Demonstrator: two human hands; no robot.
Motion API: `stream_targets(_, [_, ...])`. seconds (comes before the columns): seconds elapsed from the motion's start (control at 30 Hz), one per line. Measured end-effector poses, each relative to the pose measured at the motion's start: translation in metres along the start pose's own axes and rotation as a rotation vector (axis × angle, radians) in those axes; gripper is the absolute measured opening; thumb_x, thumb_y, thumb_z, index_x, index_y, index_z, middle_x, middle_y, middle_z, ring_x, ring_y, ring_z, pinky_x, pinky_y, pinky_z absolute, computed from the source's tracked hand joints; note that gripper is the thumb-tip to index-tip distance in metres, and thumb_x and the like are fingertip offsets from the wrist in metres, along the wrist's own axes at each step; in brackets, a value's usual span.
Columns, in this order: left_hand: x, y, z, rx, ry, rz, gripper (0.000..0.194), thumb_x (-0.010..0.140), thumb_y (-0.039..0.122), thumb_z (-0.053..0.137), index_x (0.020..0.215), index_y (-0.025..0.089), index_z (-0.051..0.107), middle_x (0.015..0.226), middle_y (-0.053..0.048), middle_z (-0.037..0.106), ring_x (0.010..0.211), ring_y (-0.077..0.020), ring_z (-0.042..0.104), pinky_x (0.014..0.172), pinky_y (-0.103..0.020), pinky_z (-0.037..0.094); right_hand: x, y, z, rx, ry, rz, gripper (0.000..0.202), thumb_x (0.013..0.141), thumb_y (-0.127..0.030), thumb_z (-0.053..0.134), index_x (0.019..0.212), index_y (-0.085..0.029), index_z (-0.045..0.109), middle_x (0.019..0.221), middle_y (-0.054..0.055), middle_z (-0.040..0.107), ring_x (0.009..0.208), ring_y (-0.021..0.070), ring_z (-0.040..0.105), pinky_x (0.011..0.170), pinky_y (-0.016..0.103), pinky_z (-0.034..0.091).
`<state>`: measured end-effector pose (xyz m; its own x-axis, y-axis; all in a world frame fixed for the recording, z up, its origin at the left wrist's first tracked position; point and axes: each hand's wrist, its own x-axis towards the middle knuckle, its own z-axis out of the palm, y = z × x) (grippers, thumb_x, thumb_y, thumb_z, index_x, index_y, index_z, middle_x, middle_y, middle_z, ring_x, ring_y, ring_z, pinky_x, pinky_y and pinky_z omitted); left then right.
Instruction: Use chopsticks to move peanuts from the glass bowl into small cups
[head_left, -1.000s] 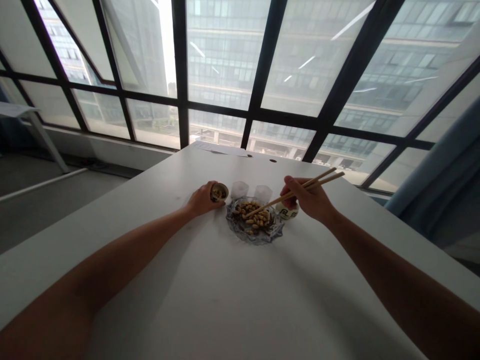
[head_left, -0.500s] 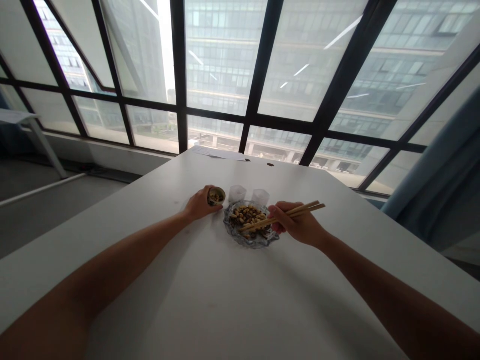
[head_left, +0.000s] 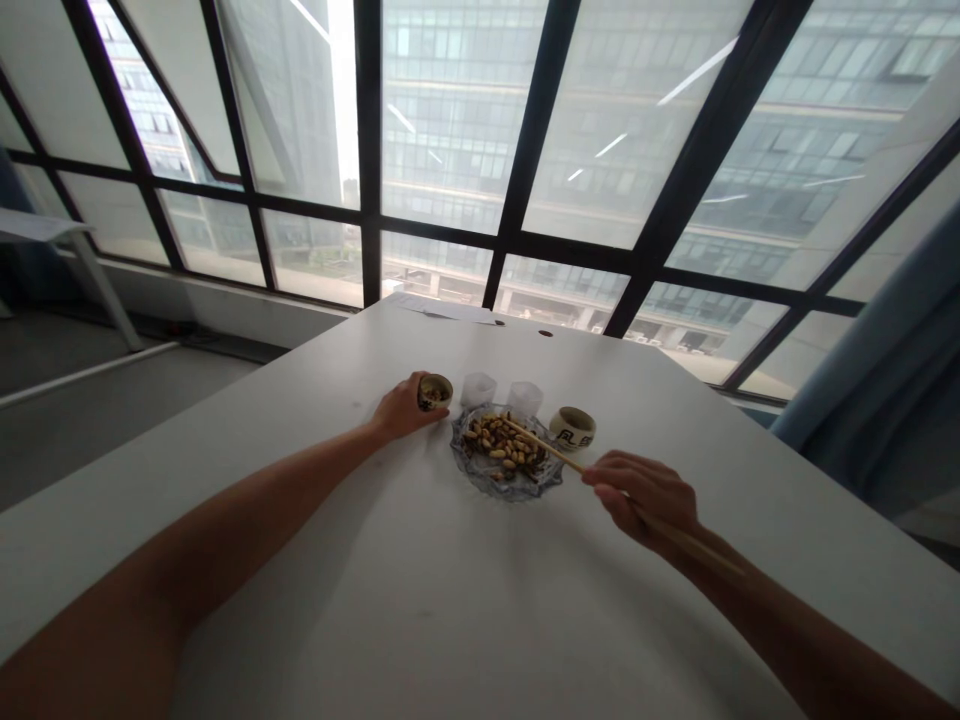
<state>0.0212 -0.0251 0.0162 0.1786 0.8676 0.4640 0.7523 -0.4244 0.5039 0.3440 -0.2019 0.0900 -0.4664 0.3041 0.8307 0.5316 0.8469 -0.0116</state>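
Note:
My left hand (head_left: 401,408) is wrapped round a small patterned cup (head_left: 436,394) with bits of food inside, left of the glass bowl. My right hand (head_left: 646,495) grips wooden chopsticks (head_left: 555,450), whose tips reach into the peanuts and dark pieces (head_left: 504,442). These lie in a scalloped glass bowl (head_left: 506,487) on the white table. Just beyond my right hand, a second cup with dark characters (head_left: 574,428) stands upright at the bowl's right. Two translucent white cups (head_left: 478,390) stand behind the bowl.
The white table (head_left: 420,620) reaches towards the windows. Paper (head_left: 442,309) lies at its far edge, near two round holes. Another white table (head_left: 37,228) stands at the far left, and a blue curtain (head_left: 877,370) hangs at the right.
My right hand has moved right and nearer to me, uncovering the second patterned cup. The chopstick tips have shifted towards the back of the bowl. My left hand keeps its hold.

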Motion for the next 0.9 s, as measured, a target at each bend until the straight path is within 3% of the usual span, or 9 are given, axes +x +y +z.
stream_targets(0.07, [0.0,0.0,0.0,0.006,0.0,-0.024,0.071,0.072,0.052,0.078,0.13,0.021,0.052,0.115,-0.011,0.071,0.104,-0.0302,0.069,0.089,-0.041,0.055,-0.004,-0.005,-0.003,-0.045,-0.073,-0.208,0.015,0.098,-0.028,0.059,0.095,-0.02,0.07,0.07,0.005,0.074,0.061,0.0173,0.07,0.059,0.027,0.059])
stream_targets(0.17, [0.0,0.0,-0.001,0.008,0.001,-0.056,0.071,0.072,0.054,0.077,0.129,0.019,0.052,0.115,-0.012,0.071,0.104,-0.0302,0.069,0.089,-0.04,0.054,-0.011,-0.008,-0.003,-0.043,-0.053,-0.204,0.017,0.1,-0.028,0.055,0.1,-0.019,0.069,0.07,0.006,0.073,0.063,0.0173,0.07,0.059,0.027,0.059])
stream_targets(0.3, [0.0,0.0,-0.001,0.007,-0.008,-0.085,0.069,0.073,0.056,0.076,0.127,0.02,0.053,0.114,-0.011,0.071,0.102,-0.0287,0.069,0.088,-0.038,0.054,-0.021,-0.009,0.004,0.06,0.095,0.048,0.021,0.1,-0.031,0.055,0.09,-0.022,0.071,0.069,0.004,0.073,0.061,0.017,0.071,0.055,0.025,0.057])
stream_targets(0.47, [0.001,-0.001,0.0,0.045,-0.014,-0.108,0.07,0.074,0.059,0.073,0.128,0.02,0.052,0.114,-0.013,0.071,0.103,-0.0307,0.069,0.089,-0.04,0.053,-0.025,-0.01,0.014,0.162,0.285,0.598,0.038,0.097,-0.051,0.055,0.077,-0.021,0.07,0.058,0.004,0.07,0.049,0.0185,0.066,0.049,0.031,0.056])
stream_targets(0.57, [0.001,-0.001,0.0,0.074,-0.011,-0.116,0.069,0.075,0.061,0.072,0.128,0.021,0.052,0.114,-0.013,0.071,0.103,-0.0318,0.068,0.089,-0.041,0.053,-0.023,-0.005,0.021,0.324,0.441,0.848,0.046,0.091,-0.062,0.058,0.074,-0.02,0.068,0.053,0.004,0.067,0.044,0.019,0.062,0.044,0.033,0.053])
stream_targets(0.7, [0.001,0.001,-0.001,0.096,-0.021,-0.13,0.07,0.076,0.063,0.07,0.129,0.021,0.052,0.115,-0.013,0.071,0.104,-0.0323,0.068,0.089,-0.041,0.052,-0.022,0.006,0.024,0.469,0.549,0.964,0.051,0.084,-0.069,0.063,0.072,-0.019,0.066,0.05,0.004,0.065,0.041,0.018,0.059,0.042,0.032,0.05])
stream_targets(0.9, [0.0,0.002,-0.003,0.09,-0.033,-0.159,0.07,0.076,0.065,0.069,0.129,0.021,0.053,0.117,-0.014,0.07,0.109,-0.0333,0.067,0.092,-0.042,0.05,-0.029,0.008,0.019,0.368,0.489,0.915,0.048,0.084,-0.065,0.066,0.074,-0.019,0.069,0.053,0.004,0.067,0.044,0.018,0.063,0.044,0.031,0.052])
